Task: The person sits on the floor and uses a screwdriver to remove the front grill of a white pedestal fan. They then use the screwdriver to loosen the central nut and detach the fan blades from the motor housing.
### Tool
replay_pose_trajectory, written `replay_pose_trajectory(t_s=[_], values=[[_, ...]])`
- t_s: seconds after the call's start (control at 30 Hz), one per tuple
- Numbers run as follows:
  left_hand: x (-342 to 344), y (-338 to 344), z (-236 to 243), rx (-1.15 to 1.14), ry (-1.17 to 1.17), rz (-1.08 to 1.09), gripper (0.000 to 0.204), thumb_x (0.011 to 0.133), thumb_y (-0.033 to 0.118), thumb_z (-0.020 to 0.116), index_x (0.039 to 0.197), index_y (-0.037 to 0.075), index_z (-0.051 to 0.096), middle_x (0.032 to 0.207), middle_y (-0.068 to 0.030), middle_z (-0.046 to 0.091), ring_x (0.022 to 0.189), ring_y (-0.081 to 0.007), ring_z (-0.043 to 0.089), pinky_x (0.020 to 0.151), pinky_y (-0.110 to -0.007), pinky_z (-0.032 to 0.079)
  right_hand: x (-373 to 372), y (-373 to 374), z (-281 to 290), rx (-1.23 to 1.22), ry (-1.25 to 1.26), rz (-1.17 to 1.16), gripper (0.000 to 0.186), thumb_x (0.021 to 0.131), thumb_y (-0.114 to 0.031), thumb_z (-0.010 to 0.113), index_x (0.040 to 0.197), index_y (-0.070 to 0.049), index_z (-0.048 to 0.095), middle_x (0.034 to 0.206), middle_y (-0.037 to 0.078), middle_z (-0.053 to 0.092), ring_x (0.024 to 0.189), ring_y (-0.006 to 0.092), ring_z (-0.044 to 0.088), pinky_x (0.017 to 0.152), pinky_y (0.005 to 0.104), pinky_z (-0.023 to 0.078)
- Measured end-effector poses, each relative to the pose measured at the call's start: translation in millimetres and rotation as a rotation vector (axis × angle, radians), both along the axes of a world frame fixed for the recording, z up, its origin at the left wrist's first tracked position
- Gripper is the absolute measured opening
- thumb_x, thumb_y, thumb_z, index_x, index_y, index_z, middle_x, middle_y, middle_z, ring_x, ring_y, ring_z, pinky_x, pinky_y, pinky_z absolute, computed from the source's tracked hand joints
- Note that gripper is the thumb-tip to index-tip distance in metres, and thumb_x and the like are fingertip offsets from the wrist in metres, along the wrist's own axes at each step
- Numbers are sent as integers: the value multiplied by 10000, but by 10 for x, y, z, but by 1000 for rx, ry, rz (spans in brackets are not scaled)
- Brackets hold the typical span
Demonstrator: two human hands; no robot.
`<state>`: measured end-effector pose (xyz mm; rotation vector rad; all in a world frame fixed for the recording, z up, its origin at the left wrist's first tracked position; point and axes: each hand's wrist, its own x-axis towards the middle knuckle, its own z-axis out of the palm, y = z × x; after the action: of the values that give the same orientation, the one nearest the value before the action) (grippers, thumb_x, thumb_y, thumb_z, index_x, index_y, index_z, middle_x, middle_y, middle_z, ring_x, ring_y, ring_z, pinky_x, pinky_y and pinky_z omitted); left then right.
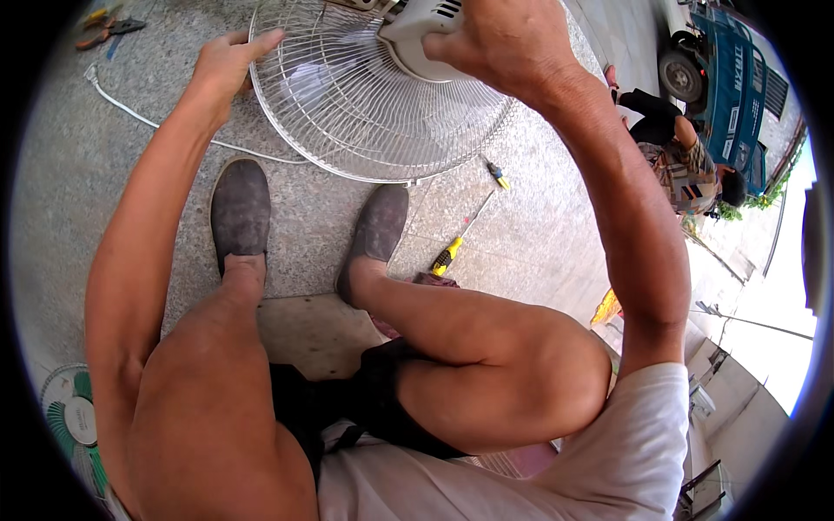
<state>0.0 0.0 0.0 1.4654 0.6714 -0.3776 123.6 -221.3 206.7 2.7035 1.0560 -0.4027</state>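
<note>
A wire fan guard [321, 130] with a light plastic motor housing [408, 56] fills the top middle. My left hand [228, 65] grips the guard's left rim, thumb extended over the wires. My right hand [508, 43] is closed on the housing at the upper right, its fingertips partly out of view. Below the guard lie a yellow-and-black screwdriver [448, 254] and a shorter yellow-handled tool [499, 176]. A white cord [187, 135] runs across the stone floor from under the guard.
Pliers [109, 30] lie at the top left. A green-bladed fan [74, 417] is at the lower left. A low board [308, 330] lies between my legs. Another person [695, 174] sits at the right near a teal vehicle [730, 95].
</note>
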Motion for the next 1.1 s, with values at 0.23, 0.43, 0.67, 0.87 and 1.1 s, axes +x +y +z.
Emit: replay_pose_trajectory(t_s=[0.23, 0.43, 0.67, 0.87, 1.1], values=[[3, -72, 119, 49, -83, 40, 671, 882, 438, 782, 1284, -78, 633, 1135, -197, 720, 1058, -268, 701, 938, -393, 533, -59, -37, -34, 17, -89, -91, 589, 755, -393, 827, 1134, 6, 617, 1091, 234, 648, 1054, 422, 637, 912, 502, 525], [69, -115, 21, 85, -57, 63, 916, 853, 439, 807, 1447, -162, 453, 1416, -350, 546, 1332, -398, 560, 1106, -450, 448, -62, 18, -67, 19, -96, -149, 604, 746, -386, 848, 1145, 13, 635, 1102, 239, 655, 1079, 410, 635, 930, 492, 523], [84, -62, 156, 31, -73, -41, 959, 838, 438, 817, 1435, -202, 426, 1404, -387, 530, 1337, -424, 549, 1128, -448, 427, 29, 16, -108, -8, -117, -171, 592, 745, -404, 836, 1120, 16, 650, 1088, 253, 665, 1053, 408, 652, 928, 483, 527], [127, -123, 55, 112, -53, 22, 899, 834, 428, 827, 1383, -197, 486, 1347, -360, 582, 1277, -408, 595, 1103, -449, 450, 80, -36, -57, -20, -54, -101, 611, 755, -432, 800, 1111, 40, 643, 1075, 248, 676, 1019, 418, 663, 896, 493, 537], [176, -126, 125, 243, -38, 24, 835, 869, 414, 800, 1405, -149, 496, 1276, -311, 636, 1211, -366, 633, 1048, -460, 490, 248, -162, -176, 65, 8, -86, 821, 794, -602, 721, 1423, -89, 600, 1215, 229, 707, 1042, 343, 730, 929, 451, 581]])
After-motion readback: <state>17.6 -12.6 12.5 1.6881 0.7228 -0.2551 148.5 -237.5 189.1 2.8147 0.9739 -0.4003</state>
